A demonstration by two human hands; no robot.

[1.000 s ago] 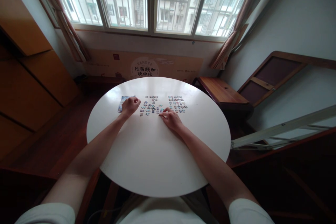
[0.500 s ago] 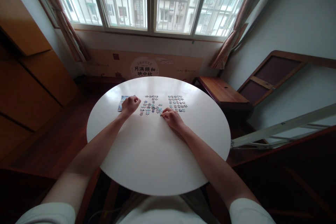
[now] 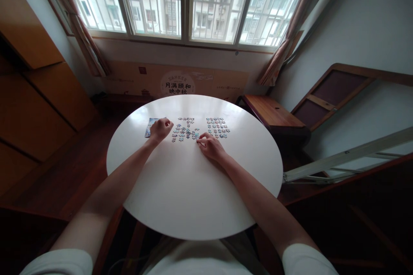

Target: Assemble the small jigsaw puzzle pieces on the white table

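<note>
On the white round table [image 3: 190,189] lie several small jigsaw puzzle pieces [image 3: 183,130] in a loose cluster between my hands. My right hand [image 3: 211,146] is at the cluster's right edge, its thumb and forefinger pinched together low over the tabletop. What sits between those fingertips is too small to make out. My left hand [image 3: 160,129] is curled closed left of the cluster, over part of a blue printed picture card [image 3: 150,125]. Whether it holds anything is hidden. Neat rows of more puzzle pieces [image 3: 216,123] lie beyond my right hand.
A wooden bench [image 3: 274,111] stands behind the table on the right. A folding ladder-like frame [image 3: 348,159] leans near the right side. Behind the table, a printed board [image 3: 129,78] stands below the barred window [image 3: 155,0]. Wooden cabinets [image 3: 35,107] are on the left.
My right hand's fingertips have shifted very slightly at the cluster's edge. My left hand stays where it was, and the pieces look much the same.
</note>
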